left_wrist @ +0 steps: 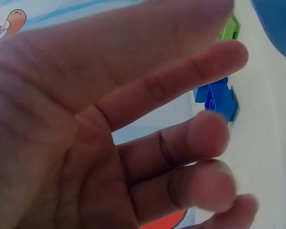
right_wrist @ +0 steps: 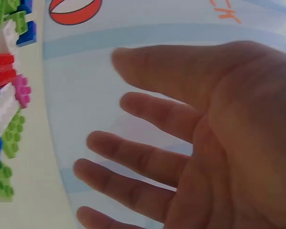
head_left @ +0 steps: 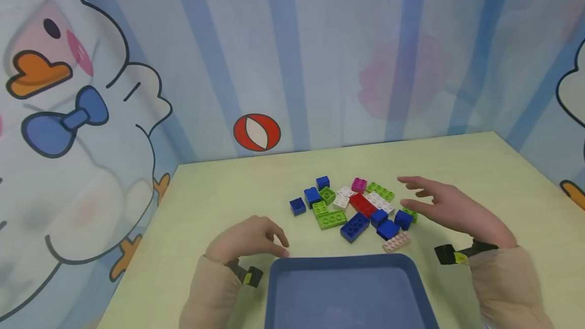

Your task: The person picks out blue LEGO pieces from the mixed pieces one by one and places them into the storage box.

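Several toy building bricks lie loosely grouped on the table. Among them are a red brick (head_left: 362,205), a long dark blue brick (head_left: 354,227), a green brick (head_left: 332,219), a magenta brick (head_left: 359,185) and a pale pink brick (head_left: 396,242). My right hand (head_left: 445,204) hovers at the right side of the group, fingers apart and nothing held; its spread fingers (right_wrist: 133,152) show in the right wrist view. My left hand (head_left: 249,240), holding nothing, is left of the bricks, its fingertips near the tray's far left corner. Its fingers (left_wrist: 174,88) are loosely bent.
A blue-grey tray (head_left: 343,263) stands at the near edge of the view, in front of the bricks. Behind the pale yellow table (head_left: 219,192) rises a cloth backdrop (head_left: 320,65) printed with ducks, stripes and a red-and-white ball.
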